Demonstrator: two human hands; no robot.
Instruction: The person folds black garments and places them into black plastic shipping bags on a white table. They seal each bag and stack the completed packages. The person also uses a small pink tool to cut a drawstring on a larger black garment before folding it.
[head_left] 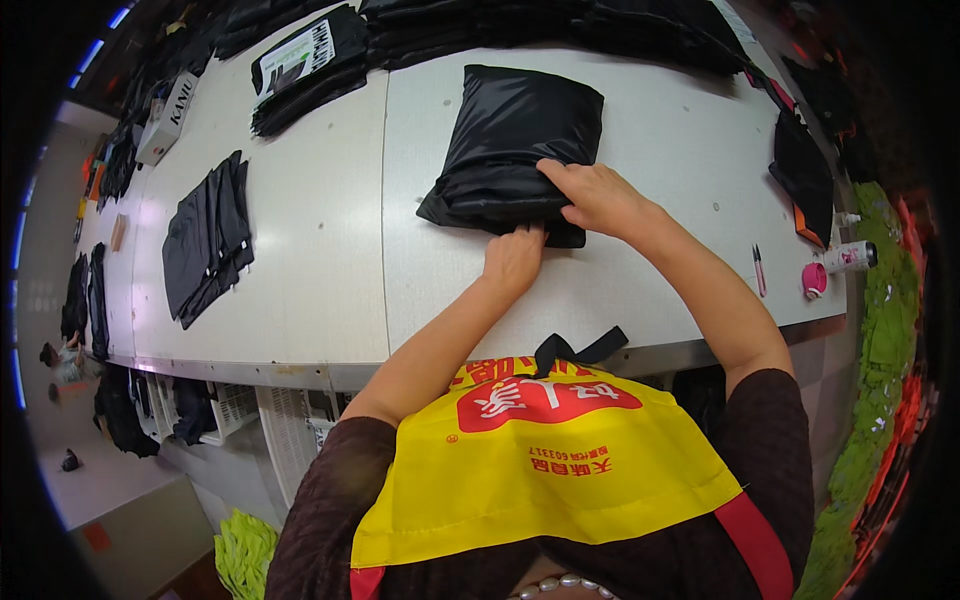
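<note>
A stack of folded, glossy black fabric [520,120] lies on the white table [330,250] in front of me; whether it is garments or bags I cannot tell. Its near part is folded over into a thick layered edge. My right hand [605,200] grips the right side of that fold, with fingertips on top and the thumb lower down. At the near edge, my left hand [515,258] is curled, its fingertips tucked against the underside of the stack and partly hidden.
Black folded pieces [208,240] lie to the left. Behind them sits a black stack with a printed white label [300,62], near a white box [168,118]. More black stacks line the far edge. A pen [759,270], pink tape roll [814,281] and bottle [851,257] are at right.
</note>
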